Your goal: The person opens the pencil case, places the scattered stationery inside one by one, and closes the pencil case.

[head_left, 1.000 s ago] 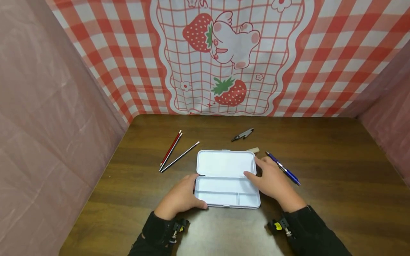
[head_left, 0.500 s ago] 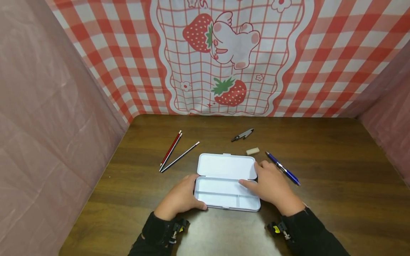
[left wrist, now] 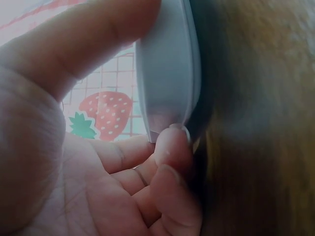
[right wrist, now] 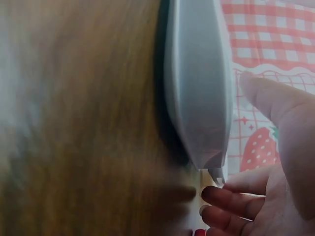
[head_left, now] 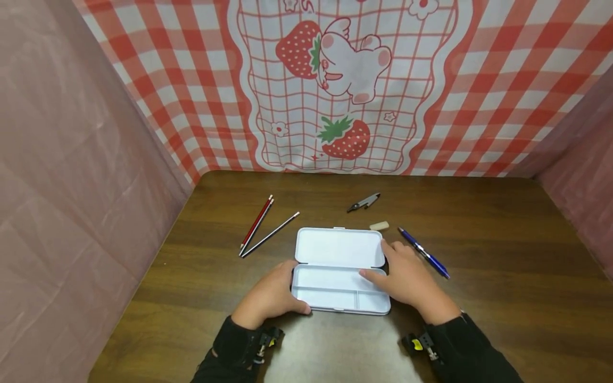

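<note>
A white pencil case (head_left: 325, 298) lies unfolded on the table, its lid (head_left: 340, 247) tipped back flat away from the person. Dividers split its base into compartments, with nothing in them. My left hand (head_left: 270, 295) grips the base's left end, thumb at the front corner and fingertips near the hinge; the left wrist view shows this end of the case (left wrist: 165, 64) between thumb and fingers. At the other end, my right hand (head_left: 409, 279) touches the lid's right edge with its fingers. Its thumb (right wrist: 268, 96) stretches over the base, apart from the case wall (right wrist: 202, 83).
Behind the lid lie a pale eraser (head_left: 379, 226) and a grey drawing compass (head_left: 364, 202). A blue pen (head_left: 423, 252) is right of my right hand. A red pencil (head_left: 256, 222) and two dark striped pencils (head_left: 270, 235) lie to the left. A checked cloth (head_left: 201, 96) hangs behind.
The lid has tipped further back and down, uncovering the eraser. My right thumb has shifted from the lid to above the base. The left hand has kept its grip.
</note>
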The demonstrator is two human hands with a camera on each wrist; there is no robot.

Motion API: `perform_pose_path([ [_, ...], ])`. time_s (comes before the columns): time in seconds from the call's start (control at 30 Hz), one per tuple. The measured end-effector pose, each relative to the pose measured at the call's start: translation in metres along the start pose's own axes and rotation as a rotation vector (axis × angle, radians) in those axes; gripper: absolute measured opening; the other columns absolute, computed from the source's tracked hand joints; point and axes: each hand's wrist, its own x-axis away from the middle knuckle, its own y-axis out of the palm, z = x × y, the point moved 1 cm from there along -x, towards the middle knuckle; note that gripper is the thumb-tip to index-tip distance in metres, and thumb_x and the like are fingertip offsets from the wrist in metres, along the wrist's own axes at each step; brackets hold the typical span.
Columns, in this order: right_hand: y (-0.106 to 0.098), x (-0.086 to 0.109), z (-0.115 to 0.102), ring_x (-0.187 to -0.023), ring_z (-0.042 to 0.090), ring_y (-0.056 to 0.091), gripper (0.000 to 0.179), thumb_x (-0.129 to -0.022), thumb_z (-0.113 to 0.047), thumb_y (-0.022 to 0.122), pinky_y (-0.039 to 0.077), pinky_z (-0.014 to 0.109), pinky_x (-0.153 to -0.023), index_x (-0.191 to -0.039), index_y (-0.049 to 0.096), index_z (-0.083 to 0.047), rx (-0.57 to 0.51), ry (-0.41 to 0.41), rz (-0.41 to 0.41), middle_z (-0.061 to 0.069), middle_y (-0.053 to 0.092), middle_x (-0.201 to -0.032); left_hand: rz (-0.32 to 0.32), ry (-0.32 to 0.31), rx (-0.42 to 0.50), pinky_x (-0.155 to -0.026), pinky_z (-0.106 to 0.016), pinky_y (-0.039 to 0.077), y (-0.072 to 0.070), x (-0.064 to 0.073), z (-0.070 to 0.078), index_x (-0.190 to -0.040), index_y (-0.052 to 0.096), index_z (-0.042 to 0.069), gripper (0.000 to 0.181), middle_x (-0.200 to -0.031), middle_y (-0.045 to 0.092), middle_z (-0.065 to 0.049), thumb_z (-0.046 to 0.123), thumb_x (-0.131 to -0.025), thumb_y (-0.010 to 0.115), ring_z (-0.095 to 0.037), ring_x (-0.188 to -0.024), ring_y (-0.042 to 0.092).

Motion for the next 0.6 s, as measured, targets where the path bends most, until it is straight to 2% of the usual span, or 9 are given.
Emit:
perform_pose_path([
  [0.23,-0.004,0.01,-0.004,-0.135,0.05,0.041,0.107,-0.091,-0.069,0.064,0.038,0.065,-0.105,-0.157,0.029,0.008,-0.048,-0.016,0.015,0.034,0.044,-0.147,-0.005,-0.009,0.014,-0.096,-0.05,0.047,0.0,-0.001,0.0,-0.137,0.051,-0.004,0.095,-0.124,0.059,-0.016,0.027,-0.062,0.1,-0.028,-0.106,0.057],
  [0.4,-0.005,0.021,-0.001,-0.137,0.051,0.041,0.11,-0.087,-0.068,0.069,0.037,0.066,-0.105,-0.157,0.029,0.007,-0.106,-0.01,-0.02,0.034,0.043,-0.149,-0.01,-0.017,0.012,-0.097,-0.051,0.047,0.001,-0.001,-0.001,-0.138,0.05,-0.003,0.096,-0.126,0.059,-0.016,0.028,-0.062,0.1,-0.028,-0.107,0.057],
  [0.6,-0.001,0.032,0.011,-0.12,0.036,0.057,0.102,-0.084,-0.052,0.083,0.048,0.055,-0.097,-0.154,0.037,0.006,-0.259,-0.066,-0.03,0.022,0.056,-0.137,-0.027,-0.042,0.028,-0.099,-0.053,0.046,0.001,-0.001,-0.001,-0.14,0.049,-0.003,0.097,-0.13,0.057,-0.017,0.029,-0.064,0.1,-0.029,-0.11,0.057],
])
